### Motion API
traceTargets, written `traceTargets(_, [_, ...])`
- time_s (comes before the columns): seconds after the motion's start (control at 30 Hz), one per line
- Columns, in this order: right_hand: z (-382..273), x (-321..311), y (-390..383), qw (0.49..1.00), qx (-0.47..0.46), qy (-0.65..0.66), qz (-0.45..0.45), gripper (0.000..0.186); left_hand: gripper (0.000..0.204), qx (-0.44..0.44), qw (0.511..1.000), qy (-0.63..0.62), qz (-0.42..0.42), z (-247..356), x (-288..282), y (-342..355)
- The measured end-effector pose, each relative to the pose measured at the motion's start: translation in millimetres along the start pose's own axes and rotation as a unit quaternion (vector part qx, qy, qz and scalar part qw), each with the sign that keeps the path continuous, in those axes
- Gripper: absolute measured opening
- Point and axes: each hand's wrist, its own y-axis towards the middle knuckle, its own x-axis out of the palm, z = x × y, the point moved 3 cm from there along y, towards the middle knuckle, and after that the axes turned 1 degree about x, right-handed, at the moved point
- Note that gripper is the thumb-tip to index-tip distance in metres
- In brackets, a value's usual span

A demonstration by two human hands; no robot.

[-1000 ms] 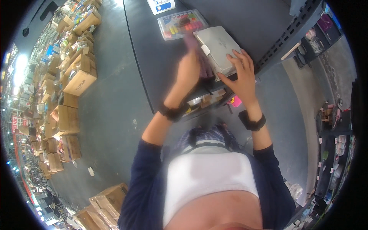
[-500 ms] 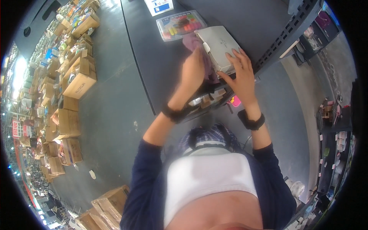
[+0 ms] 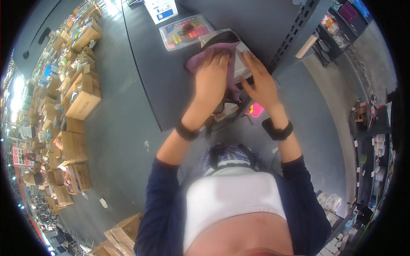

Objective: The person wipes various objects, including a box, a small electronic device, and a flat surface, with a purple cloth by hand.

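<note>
A purple cloth item with a black part [image 3: 197, 63] lies bunched over the left of a white box [image 3: 242, 66] on a dark grey shelf [image 3: 156, 85]. My left hand [image 3: 211, 81] is closed on the cloth, its fingers bent into the fabric, and a fold hangs toward the shelf's front edge. What kind of cloth article it is cannot be made out. On the right side of the box rests my right hand [image 3: 262, 85], fingers stretched out and thumb apart. Cloth and hands hide much of the box.
Behind the box lies a clear flat case [image 3: 186, 32] with colourful pieces, beside a white and blue printed card [image 3: 161, 10]. A slotted metal upright [image 3: 292, 36] stands at the right. Cardboard boxes [image 3: 83, 98] line the floor at left; a pink item [image 3: 255, 110] shows below the shelf.
The purple cloth, beside the box before, has been drawn up over its left part by my left hand, showing its black part. My right hand stays by the box's right side.
</note>
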Motion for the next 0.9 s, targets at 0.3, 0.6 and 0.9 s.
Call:
traceTargets(0.3, [4.7,6.5,-7.1,0.997,-0.006,0.075,-0.022,0.058,0.033,-0.075,0.996,-0.01,-0.057,14.7,-18.5,-114.4])
traceTargets(0.6, [-92.1,53.4,-47.7,0.978,-0.126,0.146,-0.077,0.052,0.029,-0.124,0.985,0.059,0.109,-15.8,-85.7,-114.4])
traceTargets(0.9, [-95.4,105.7,-48.2,0.993,-0.032,0.073,-0.091,0.057,0.033,-0.054,0.991,-0.022,-0.123,-47.0,-44.1,-114.8])
